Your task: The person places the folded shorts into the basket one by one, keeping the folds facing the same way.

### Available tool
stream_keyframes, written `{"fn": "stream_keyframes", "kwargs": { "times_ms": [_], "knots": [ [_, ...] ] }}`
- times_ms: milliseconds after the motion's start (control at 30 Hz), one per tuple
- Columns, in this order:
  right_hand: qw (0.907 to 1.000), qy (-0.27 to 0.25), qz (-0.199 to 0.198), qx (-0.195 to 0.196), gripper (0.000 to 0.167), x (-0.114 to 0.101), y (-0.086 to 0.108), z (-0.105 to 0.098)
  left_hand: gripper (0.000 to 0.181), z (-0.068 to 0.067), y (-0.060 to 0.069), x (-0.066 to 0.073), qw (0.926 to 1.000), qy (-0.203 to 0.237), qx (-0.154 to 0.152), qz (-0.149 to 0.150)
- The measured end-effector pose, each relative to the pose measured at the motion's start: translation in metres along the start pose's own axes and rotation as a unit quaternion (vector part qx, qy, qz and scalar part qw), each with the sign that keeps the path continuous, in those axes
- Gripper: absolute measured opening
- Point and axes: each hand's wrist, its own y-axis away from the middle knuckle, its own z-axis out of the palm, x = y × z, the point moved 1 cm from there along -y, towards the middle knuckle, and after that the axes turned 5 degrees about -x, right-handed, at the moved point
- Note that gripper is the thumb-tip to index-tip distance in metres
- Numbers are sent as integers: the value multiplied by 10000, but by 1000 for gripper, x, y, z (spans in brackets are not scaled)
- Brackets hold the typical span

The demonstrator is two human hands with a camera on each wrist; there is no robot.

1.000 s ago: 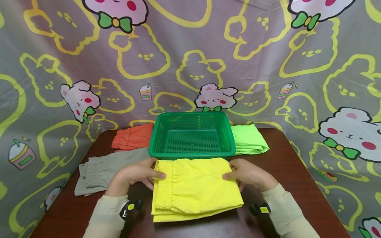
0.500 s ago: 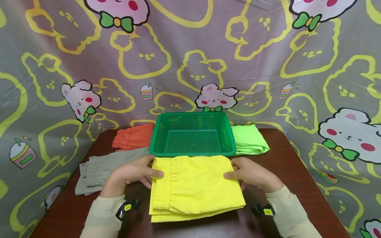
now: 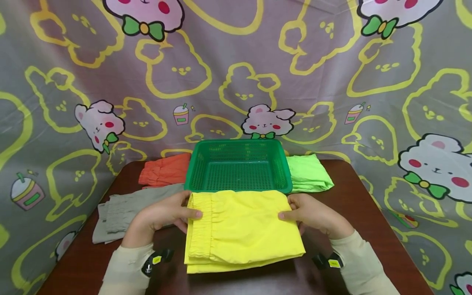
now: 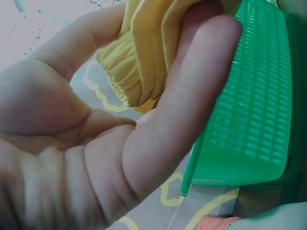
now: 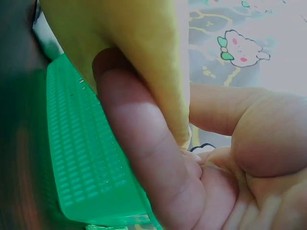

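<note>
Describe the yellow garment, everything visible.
The yellow garment is plain, bright, lightly creased cloth, folded in layers, with a gathered, elastic-looking waistband along its left side. The left hand grips it at the waistband, the right hand at the opposite side. It is in front of the green basket; whether they touch is unclear.

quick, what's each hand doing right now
Left hand: holding the folded yellow garment by its gathered, elastic-looking edge.
Right hand: holding the same garment by its opposite side, thumb on top.
</note>
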Motion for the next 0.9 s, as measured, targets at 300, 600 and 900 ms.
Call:
{"fn": "stream_keyframes", "kwargs": {
  "times_ms": [300, 600, 900],
  "knots": [
    [9995, 69, -39, 296, 34, 0, 0, -2, 72, -1, -1, 0, 9996, 191, 59, 195],
    [9991, 96, -25, 413, 38, -2, 1, -6, 78, 2, -2, 4, 9981, 505, 230, 258],
    [9988, -180, -132, 444, 44, -5, 2, -9, 71, 5, -3, 9, 9959, 790, 316, 296]
  ]
}}
